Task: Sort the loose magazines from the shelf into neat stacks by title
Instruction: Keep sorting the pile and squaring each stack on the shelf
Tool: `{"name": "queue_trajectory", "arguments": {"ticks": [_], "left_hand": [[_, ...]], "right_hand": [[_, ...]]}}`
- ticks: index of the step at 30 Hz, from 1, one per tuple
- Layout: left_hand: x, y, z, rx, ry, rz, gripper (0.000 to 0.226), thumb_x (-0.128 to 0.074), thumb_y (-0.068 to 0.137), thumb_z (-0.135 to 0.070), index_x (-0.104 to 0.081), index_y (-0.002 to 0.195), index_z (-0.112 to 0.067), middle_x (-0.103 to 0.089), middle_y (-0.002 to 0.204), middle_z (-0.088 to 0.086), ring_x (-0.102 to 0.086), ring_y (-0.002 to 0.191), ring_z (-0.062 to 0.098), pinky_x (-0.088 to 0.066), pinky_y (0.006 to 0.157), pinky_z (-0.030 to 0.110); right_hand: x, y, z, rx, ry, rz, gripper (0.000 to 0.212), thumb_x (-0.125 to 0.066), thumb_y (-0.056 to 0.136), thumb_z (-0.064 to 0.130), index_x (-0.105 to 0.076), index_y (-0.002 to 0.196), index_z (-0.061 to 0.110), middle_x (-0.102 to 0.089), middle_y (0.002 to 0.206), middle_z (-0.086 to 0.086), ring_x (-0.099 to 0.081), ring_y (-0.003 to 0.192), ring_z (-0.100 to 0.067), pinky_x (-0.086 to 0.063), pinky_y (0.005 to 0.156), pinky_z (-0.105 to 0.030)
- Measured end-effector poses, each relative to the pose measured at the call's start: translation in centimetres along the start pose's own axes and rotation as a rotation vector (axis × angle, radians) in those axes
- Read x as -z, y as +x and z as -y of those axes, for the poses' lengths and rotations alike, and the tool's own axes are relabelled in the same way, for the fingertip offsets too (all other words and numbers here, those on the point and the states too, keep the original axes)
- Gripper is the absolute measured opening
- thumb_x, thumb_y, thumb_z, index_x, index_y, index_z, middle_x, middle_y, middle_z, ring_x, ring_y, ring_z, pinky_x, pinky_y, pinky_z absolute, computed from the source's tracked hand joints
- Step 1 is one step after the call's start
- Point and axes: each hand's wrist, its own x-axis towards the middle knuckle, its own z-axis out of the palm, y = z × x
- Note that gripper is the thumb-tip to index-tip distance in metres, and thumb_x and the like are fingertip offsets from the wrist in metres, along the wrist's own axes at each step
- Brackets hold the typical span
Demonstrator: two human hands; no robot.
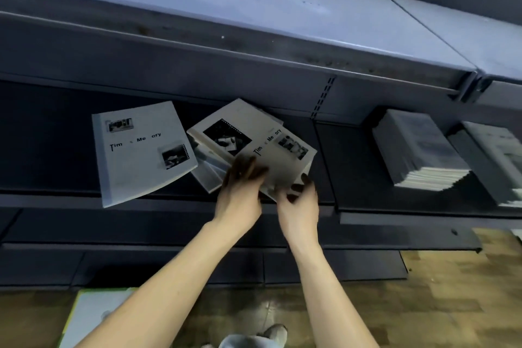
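A white magazine (141,150) with black title lettering and two small photos lies on the dark shelf (50,200), its near corner hanging over the front edge. To its right, a second white magazine of the same title (254,135) is tilted on top of several loose magazines (210,172). My left hand (240,192) holds that tilted magazine with fingers on its cover near the bottom edge. My right hand (299,200) grips the same magazine at its lower right corner, fingers curled round the edge.
Two neat stacks of darker magazines (418,150) (494,161) stand on the shelf section to the right. An upper shelf (254,8) overhangs. A light green-edged sheet (93,316) lies on the wooden floor (423,305) below left.
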Motion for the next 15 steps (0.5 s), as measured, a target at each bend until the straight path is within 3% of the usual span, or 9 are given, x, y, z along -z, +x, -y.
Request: {"name": "queue_trajectory", "arguments": {"ticks": [2,7,9,12,15], "left_hand": [[0.3,-0.5,-0.2,-0.019,-0.007,-0.008,0.063,-0.051,0.084,0.002,-0.047,0.141,-0.024,-0.026,0.157,0.001,-0.010,0.149,0.025,-0.028,0.118,0.044],[0.5,-0.7,-0.4,-0.028,-0.008,-0.009,0.058,-0.052,0.082,0.000,-0.051,0.136,-0.022,-0.033,0.152,0.000,-0.015,0.148,0.025,-0.030,0.115,0.048],[0.6,-0.8,-0.6,-0.009,-0.019,-0.019,0.058,-0.051,0.084,0.000,-0.050,0.137,-0.024,-0.031,0.155,-0.003,-0.013,0.149,0.023,-0.027,0.117,0.047],[0.7,-1.0,-0.9,0.036,-0.031,-0.004,0.059,-0.048,0.089,-0.002,-0.046,0.142,-0.028,-0.022,0.160,-0.007,-0.007,0.150,0.021,-0.019,0.121,0.045],[0.9,-0.6,-1.0,0.068,-0.043,0.006,0.051,-0.048,0.090,-0.004,-0.052,0.136,-0.026,-0.030,0.156,-0.008,-0.013,0.148,0.023,-0.023,0.120,0.045]], "right_hand": [[0.4,-0.5,0.1,-0.032,0.015,0.023,0.050,-0.063,0.094,0.030,-0.044,0.138,0.016,-0.062,0.115,0.001,-0.060,0.095,-0.007,-0.046,0.074,-0.016],[1.2,0.6,0.5,0.042,-0.062,-0.006,0.058,-0.066,0.090,0.023,-0.043,0.142,0.016,-0.045,0.128,-0.002,-0.056,0.101,-0.015,-0.048,0.083,-0.027],[1.4,1.8,1.0,0.068,-0.077,0.058,0.062,-0.068,0.090,0.021,-0.041,0.146,0.017,-0.042,0.124,0.004,-0.053,0.106,-0.014,-0.052,0.090,-0.030],[1.2,2.8,1.3,0.148,-0.219,0.116,0.041,-0.064,0.090,0.014,-0.057,0.130,0.013,-0.055,0.113,0.004,-0.057,0.112,-0.023,-0.053,0.092,-0.036],[1.2,2.7,1.1,0.070,-0.131,0.136,0.046,-0.067,0.087,0.013,-0.057,0.133,0.016,-0.045,0.110,0.012,-0.055,0.114,-0.027,-0.050,0.098,-0.036]]}}
